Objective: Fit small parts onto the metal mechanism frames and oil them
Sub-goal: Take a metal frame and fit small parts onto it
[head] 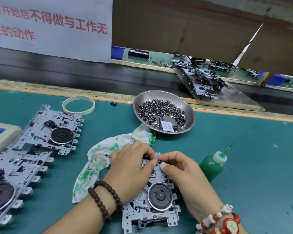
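Frame (152,196) at 6 o'clock on mat; left hand (132,164) and right hand (179,168) both pinch a small part (159,160) at its top edge. Seat squarely, press gently; oiler (213,164) waits at 3 o'clock
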A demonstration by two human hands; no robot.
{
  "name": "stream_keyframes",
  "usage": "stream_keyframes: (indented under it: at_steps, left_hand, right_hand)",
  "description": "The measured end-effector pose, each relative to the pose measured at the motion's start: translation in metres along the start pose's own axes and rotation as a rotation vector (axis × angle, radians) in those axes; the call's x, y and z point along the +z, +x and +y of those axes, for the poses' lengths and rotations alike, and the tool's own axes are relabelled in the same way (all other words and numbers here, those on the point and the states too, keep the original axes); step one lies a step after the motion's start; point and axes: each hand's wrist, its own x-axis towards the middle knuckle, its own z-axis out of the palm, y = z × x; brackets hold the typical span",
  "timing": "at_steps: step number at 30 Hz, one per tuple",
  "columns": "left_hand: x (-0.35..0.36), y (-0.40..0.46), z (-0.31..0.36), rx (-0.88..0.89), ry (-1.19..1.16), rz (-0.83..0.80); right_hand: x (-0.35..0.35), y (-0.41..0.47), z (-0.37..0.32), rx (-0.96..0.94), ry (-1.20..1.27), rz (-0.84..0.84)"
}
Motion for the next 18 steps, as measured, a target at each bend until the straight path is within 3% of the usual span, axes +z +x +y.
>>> stream_keyframes:
  at_steps: [13,18]
  left_hand:
    - [0.0029,-0.0042,-0.0004,0.121,-0.001,0.046]
    - [0.0015,-0.0062,-0.0019,0.214,0.109,0.057]
  right_hand:
    - [0.0074,0.0010,-0.0025,0.037,0.015,0.075]
    - [0.0080,0.0038,-0.0028,0.100,0.027,0.083]
